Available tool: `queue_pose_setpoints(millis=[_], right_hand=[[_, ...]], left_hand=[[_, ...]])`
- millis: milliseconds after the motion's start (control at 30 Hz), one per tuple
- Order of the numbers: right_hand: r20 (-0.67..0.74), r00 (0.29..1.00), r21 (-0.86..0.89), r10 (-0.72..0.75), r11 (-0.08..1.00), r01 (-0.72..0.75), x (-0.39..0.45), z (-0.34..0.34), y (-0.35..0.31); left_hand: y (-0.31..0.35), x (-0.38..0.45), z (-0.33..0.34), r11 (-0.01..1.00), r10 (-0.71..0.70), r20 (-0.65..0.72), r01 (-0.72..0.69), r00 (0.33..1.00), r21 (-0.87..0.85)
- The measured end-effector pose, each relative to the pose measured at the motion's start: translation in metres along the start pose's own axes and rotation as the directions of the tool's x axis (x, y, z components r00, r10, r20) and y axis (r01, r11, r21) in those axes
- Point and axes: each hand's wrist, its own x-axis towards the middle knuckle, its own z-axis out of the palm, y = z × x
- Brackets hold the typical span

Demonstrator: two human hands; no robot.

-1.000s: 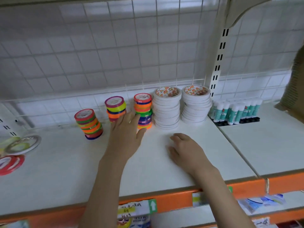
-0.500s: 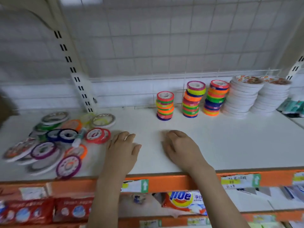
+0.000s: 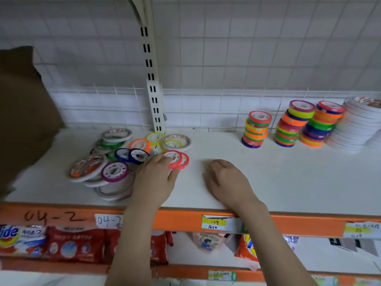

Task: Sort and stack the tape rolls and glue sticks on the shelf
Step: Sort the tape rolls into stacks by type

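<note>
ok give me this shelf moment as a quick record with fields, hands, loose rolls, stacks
left hand: fingers on the red tape roll at the loose pile's right edge
right hand: resting on the shelf, holding nothing
loose pile: mixed rolls lying unsorted, left of the hands
coloured stacks: three, at the back right
white stack: right of the coloured ones

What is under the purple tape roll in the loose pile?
The purple tape roll lies tilted on top of flat white rolls, beside the left hand. How many white rolls lie beneath it, and whether anything else does, is covered.
</note>
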Motion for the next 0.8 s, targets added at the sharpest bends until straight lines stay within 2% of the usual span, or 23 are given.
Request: queue_pose_setpoints(millis=[367, 567, 800], right_hand=[[-0.016, 0.997, -0.022, 0.076, 0.997, -0.076, -0.006, -0.001, 0.001], [0.006, 0.999, -0.026, 0.041, 0.999, -0.041, 0.004, -0.006, -0.011], [0.093, 0.995, -0.009, -0.044, 0.999, 0.046, 0.033, 0.003, -0.035]], left_hand=[[-0.002, 0.029, 0.021, 0.995, 0.004, 0.062, -0.011, 0.998, 0.102], [-0.012, 0.028, 0.02, 0.996, 0.007, 0.062, -0.012, 0.998, 0.089], [-0.035, 0.015, -0.003, 0.997, -0.034, -0.109, 0.027, 0.993, -0.068]])
